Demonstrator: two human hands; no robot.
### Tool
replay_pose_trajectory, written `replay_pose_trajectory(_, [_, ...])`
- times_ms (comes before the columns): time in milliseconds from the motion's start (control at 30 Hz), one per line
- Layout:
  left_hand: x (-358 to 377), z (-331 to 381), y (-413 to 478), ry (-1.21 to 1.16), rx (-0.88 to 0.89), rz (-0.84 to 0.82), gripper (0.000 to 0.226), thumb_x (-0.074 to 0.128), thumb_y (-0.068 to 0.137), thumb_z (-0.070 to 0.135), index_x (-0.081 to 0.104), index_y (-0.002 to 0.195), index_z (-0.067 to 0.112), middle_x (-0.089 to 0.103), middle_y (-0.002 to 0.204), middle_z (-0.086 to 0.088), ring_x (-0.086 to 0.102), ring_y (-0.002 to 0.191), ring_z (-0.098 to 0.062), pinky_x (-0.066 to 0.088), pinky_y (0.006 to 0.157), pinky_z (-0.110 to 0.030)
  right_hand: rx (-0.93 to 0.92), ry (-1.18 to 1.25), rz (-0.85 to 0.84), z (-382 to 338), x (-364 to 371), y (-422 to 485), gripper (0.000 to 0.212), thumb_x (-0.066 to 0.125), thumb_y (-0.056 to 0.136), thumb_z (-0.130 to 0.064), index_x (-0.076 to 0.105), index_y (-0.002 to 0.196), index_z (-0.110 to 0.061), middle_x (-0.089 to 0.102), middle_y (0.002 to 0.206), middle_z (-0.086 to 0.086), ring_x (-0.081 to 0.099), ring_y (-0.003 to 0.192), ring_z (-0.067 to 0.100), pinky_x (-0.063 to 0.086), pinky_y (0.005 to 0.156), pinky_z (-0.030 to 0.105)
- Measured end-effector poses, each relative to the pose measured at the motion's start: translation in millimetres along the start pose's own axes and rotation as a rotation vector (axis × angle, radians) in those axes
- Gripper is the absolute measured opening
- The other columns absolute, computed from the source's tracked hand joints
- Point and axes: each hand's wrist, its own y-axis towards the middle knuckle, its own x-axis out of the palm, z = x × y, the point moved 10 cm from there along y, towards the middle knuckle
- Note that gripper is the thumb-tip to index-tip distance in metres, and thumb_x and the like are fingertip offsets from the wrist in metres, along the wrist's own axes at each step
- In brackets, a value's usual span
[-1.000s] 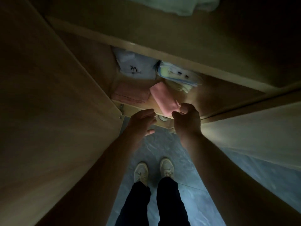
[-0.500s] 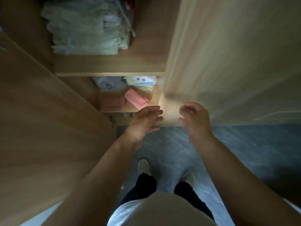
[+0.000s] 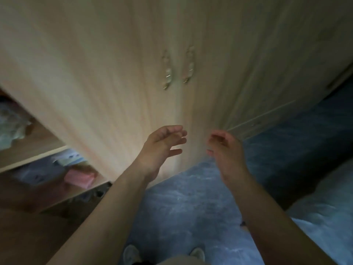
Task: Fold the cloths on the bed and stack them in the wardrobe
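Note:
The light wooden wardrobe [image 3: 133,64] fills the upper view, its doors with two metal handles [image 3: 177,67] facing me. At the lower left an open section shows a shelf with a folded pink cloth [image 3: 80,177] and pale folded cloths [image 3: 65,159] behind it. More light cloths [image 3: 11,123] lie on the shelf above. My left hand [image 3: 162,146] and my right hand [image 3: 223,148] hang in front of the doors, fingers loosely curved, holding nothing.
An open wardrobe door panel [image 3: 28,236] stands at the lower left. The floor [image 3: 191,207] is grey-blue. A pale bed edge [image 3: 328,207] shows at the lower right. My shoes [image 3: 131,253] are at the bottom.
My view has swung right, away from the open shelves to the closed doors. Both hands pulled back from the pink cloth on the lower shelf and are empty.

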Motion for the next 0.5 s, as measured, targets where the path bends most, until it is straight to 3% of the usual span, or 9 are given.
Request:
replay_pose_trajectory(133, [117,46,21,0.015,0.099,-0.142,0.022,0.06,0.101,0.009,0.068,0.121,0.009,0.076,0.12,-0.009,0.071,0.115,-0.027,0.055,0.104,-0.053,-0.113,0.056,0.127,-48,-114,20,0.019,0.066,0.094,-0.009,0.069,0.097,-0.028,0.073,0.098,-0.003,0.068,0.089,0.015,0.06,0.084,0.034])
replay_pose_trajectory(267, [225,79,40,0.028,0.17,-0.278,0.019,0.059,0.101,0.006,0.069,0.117,0.01,0.075,0.119,-0.013,0.072,0.11,-0.025,0.053,0.103,-0.053,-0.22,0.112,0.28,-86,-218,39,0.018,0.068,0.092,-0.006,0.071,0.098,-0.023,0.075,0.093,0.0,0.068,0.085,0.015,0.058,0.08,0.036])
replay_pose_trajectory(500, [363,111,88,0.05,0.226,-0.451,0.017,0.059,0.101,0.005,0.072,0.109,0.013,0.077,0.114,-0.009,0.071,0.115,-0.028,0.056,0.097,-0.048,-0.33,0.166,0.465,-128,-340,74,0.018,0.071,0.092,-0.007,0.071,0.105,-0.019,0.076,0.095,-0.002,0.07,0.09,0.013,0.06,0.085,0.037])
